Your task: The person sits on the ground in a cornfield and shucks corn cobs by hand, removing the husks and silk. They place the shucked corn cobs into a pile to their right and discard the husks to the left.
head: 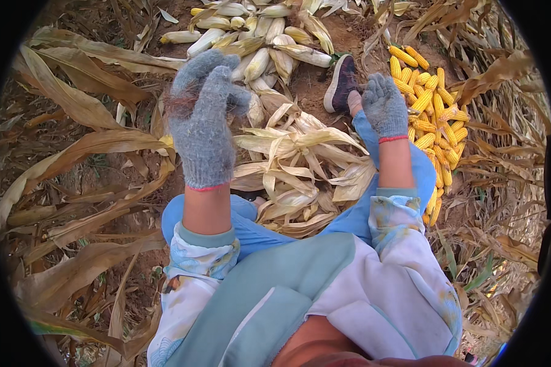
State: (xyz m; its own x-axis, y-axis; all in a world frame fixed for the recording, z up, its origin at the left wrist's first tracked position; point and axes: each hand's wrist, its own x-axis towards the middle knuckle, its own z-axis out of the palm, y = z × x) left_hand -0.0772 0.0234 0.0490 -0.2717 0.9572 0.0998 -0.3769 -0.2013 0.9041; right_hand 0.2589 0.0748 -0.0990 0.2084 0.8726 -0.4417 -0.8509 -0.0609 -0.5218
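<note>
My left hand (204,124), in a grey knit glove with a red cuff edge, is raised left of the loose husks. Its fingers are apart and bent, and reddish corn silk (180,102) clings to it. No cob shows in it. My right hand (385,106), gloved alike, hovers above my lower leg with loosely curled fingers and nothing visible in them. Beside it lies a heap of husked yellow corn cobs (434,114). Between my legs is a pile of stripped, dry corn husks (298,160). Ears of corn still in pale husks (257,46) lie ahead.
Dry corn stalks and leaves (87,137) cover the ground at left, and more dry leaves (496,151) lie at right. Reddish-brown soil (310,89) shows between the piles. My dark shoe (341,85) with a pale sole stands beside the unhusked ears.
</note>
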